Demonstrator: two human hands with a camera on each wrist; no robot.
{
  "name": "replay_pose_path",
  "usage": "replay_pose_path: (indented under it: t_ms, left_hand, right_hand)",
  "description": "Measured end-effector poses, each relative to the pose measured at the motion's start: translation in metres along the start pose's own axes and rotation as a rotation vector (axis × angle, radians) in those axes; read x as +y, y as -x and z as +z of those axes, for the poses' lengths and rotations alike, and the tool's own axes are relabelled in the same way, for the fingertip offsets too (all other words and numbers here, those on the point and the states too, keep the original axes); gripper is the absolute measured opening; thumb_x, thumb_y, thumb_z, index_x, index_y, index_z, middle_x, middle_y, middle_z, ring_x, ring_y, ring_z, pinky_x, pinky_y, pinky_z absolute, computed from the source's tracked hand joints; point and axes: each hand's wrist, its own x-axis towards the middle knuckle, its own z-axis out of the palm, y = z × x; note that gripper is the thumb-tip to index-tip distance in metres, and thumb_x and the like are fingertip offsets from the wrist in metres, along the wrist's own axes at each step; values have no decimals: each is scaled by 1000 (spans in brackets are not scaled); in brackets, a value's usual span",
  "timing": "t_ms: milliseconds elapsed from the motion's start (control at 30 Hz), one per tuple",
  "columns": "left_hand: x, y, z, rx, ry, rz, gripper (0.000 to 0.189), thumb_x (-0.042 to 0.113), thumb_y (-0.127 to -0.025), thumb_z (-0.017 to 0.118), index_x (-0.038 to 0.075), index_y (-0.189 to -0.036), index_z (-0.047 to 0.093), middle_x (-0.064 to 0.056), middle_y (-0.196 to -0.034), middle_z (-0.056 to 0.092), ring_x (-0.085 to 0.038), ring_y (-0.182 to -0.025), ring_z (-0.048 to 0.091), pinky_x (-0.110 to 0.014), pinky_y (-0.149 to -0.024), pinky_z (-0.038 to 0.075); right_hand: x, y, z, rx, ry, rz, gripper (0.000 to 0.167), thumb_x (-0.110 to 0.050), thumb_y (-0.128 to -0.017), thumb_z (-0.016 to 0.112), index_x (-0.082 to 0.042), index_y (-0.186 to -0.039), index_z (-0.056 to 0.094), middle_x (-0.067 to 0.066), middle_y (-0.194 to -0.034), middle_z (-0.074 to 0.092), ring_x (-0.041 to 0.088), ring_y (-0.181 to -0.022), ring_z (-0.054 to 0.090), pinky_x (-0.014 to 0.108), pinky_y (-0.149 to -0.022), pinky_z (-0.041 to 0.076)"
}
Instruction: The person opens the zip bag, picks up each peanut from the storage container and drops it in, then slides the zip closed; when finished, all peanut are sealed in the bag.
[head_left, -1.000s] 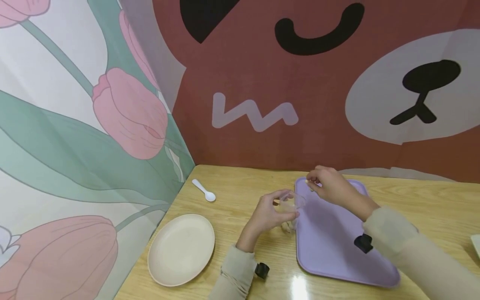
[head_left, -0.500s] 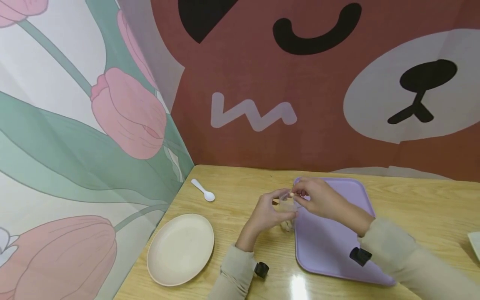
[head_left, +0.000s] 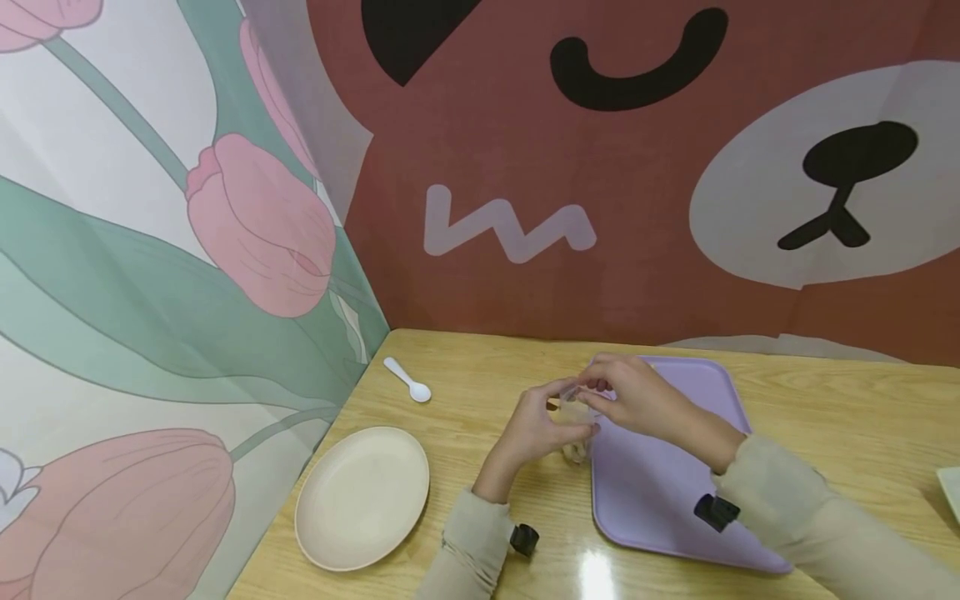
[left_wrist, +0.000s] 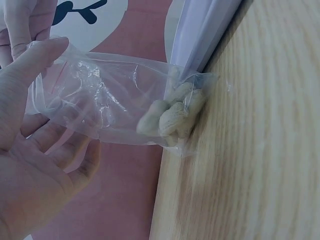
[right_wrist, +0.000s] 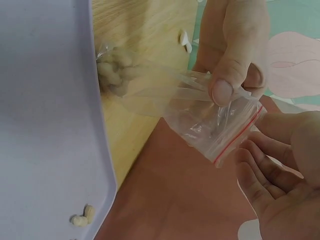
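My left hand [head_left: 536,425] grips a clear zip bag [left_wrist: 115,100] near its top, thumb pressed against the plastic. Several unshelled peanuts [left_wrist: 175,115] fill the bottom of the bag, which stands on the table beside the purple tray [head_left: 652,500]. My right hand [head_left: 637,400] is up at the bag's mouth, its fingertips right at the red zip strip [right_wrist: 237,137]. No peanut shows between these fingertips, and I cannot tell whether they pinch anything. Near the tray's far end lie a few loose peanuts [right_wrist: 82,216].
A round cream plate [head_left: 363,500] sits to the left, with a white spoon [head_left: 408,382] farther back. The rim of a pale dish [head_left: 950,492] shows at the right edge. Printed cloth walls [head_left: 487,292] border the table at the back and left.
My right hand has carried a peanut from over the tray's far end leftward to the bag's mouth, where the peanut drops out of sight. The left hand and bag stay nearly still.
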Motion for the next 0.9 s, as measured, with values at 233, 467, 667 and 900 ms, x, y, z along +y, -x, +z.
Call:
replay_pose_path:
  t_ms: [233, 467, 667, 900]
  left_hand:
    - [-2, 0, 1, -1, -5, 12, 59, 29, -83, 81, 14, -136, 61, 10, -128, 63, -4, -112, 58, -35, -92, 48]
    - [-2, -1, 0, -1, 5, 20, 60, 28, -83, 81, 15, -137, 60, 11, -131, 62, -4, -114, 57, -36, -93, 47]
    - [-1, -2, 0, -8, 4, 12, 61, 26, -83, 82, 11, -138, 59, 3, -128, 64, -21, -117, 60, -36, -92, 48]
    - [1, -1, 0, 2, -19, -4, 61, 27, -83, 82, 8, -136, 60, 0, -121, 67, -25, -113, 61, -31, -91, 47]
  right_hand:
    - [0, 1, 1, 15, -4, -8, 16, -9, -85, 79, -4, -101, 77, -6, -84, 65, 7, -74, 61, 27, -62, 53]
    - [-2, -1, 1, 2, -53, 3, 14, -9, -88, 76, -6, -101, 76, -7, -86, 64, 7, -75, 61, 28, -63, 53]
    - [4, -4, -10, 10, -42, 46, 12, -5, -88, 75, -4, -100, 75, -5, -85, 64, 9, -75, 60, 30, -67, 53]
    - [47, -6, -25, 49, 57, 107, 12, -3, -87, 75, 3, -97, 73, 2, -83, 65, 16, -72, 62, 35, -65, 54]
